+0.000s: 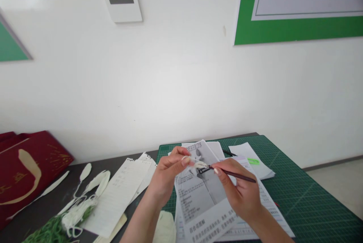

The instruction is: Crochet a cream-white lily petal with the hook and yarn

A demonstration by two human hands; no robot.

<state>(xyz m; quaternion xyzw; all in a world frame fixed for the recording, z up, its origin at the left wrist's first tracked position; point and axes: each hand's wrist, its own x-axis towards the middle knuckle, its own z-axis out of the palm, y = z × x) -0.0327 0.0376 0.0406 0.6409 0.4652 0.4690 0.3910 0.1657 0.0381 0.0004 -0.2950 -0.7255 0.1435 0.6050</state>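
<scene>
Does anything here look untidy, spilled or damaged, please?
At the lower left, the white yarn lies in loose loops over the green yarn, so it looks tangled. The note sheets nearby have ragged top edges, as if torn from a notebook. No spill shows.

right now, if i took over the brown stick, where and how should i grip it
Probably pinch the brown stick by its free end, coming from the right: that slim end juts past the right hand, while the other end meets the white yarn.

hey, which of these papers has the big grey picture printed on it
The topmost sheet below your left hand and right hand; other papers, where visible, show none.
</scene>
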